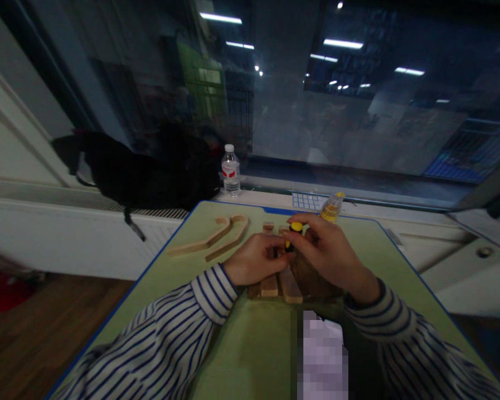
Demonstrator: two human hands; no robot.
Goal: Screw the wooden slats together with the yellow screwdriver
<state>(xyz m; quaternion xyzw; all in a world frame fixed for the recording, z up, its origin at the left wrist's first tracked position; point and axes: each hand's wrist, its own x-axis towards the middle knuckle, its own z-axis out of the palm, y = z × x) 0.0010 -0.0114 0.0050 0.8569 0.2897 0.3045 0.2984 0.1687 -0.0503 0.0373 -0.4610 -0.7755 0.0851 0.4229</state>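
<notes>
And there it is, a wide dark window (283,111) across the far side — strip lights (344,44) gleaming in it — with brown floor (79,328) down at left.

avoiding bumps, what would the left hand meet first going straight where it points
Probably the yellow-and-black handle in the right hand, just by the left hand; whether they touch is unclear.

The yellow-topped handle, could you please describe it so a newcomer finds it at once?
On the green table, find the left hand and right hand. The handle is between them, its yellow and black unlike the plain wood.
</notes>
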